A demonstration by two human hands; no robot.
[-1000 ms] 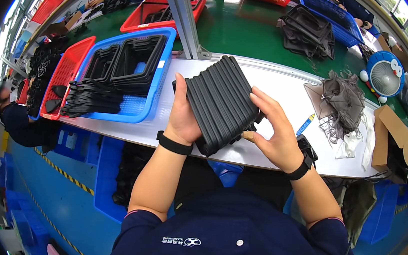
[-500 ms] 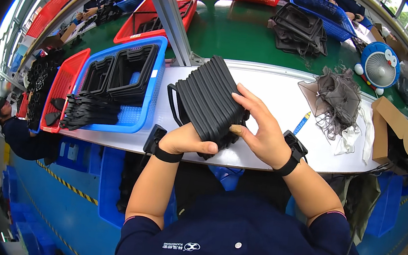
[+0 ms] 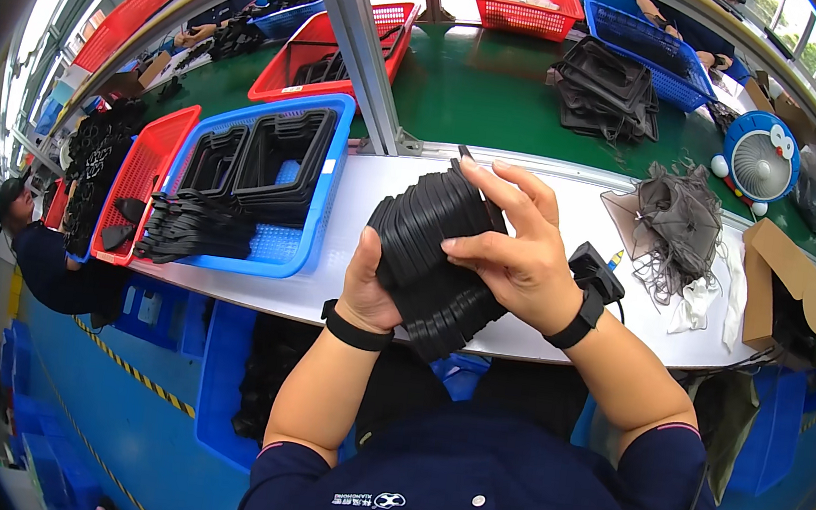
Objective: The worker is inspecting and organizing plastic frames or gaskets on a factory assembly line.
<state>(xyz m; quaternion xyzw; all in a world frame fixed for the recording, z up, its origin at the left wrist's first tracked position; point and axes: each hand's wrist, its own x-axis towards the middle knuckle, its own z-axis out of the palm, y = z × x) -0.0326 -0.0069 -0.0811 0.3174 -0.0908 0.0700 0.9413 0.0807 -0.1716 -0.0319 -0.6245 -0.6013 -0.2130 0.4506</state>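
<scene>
Between my two hands is a thick stack of black frames [image 3: 439, 249], tilted above the white table near its front edge. My left hand [image 3: 369, 286] is closed round the lower left side, thumb up along it and the other fingers hidden beneath. My right hand [image 3: 520, 243] pinches at the upper right of the stack, its thumb on the frames and its fingertips at the top end. One frame's edge sticks up there. To the left, a blue basket [image 3: 317, 214] holds more black frames [image 3: 283, 160] in nested piles.
Red baskets [image 3: 148, 165] stand beside and behind the blue one. A metal post [image 3: 352, 37] rises at the table's back edge. Grey mesh pieces [image 3: 674, 220], a cardboard box [image 3: 799, 269] and a blue fan [image 3: 761, 159] are at right. A co-worker [image 3: 55, 265] is at far left.
The stack has turned and tipped in my hands, now showing its underside. My left thumb has gone from lying across to upright, and my right fingers have moved up to the top end.
</scene>
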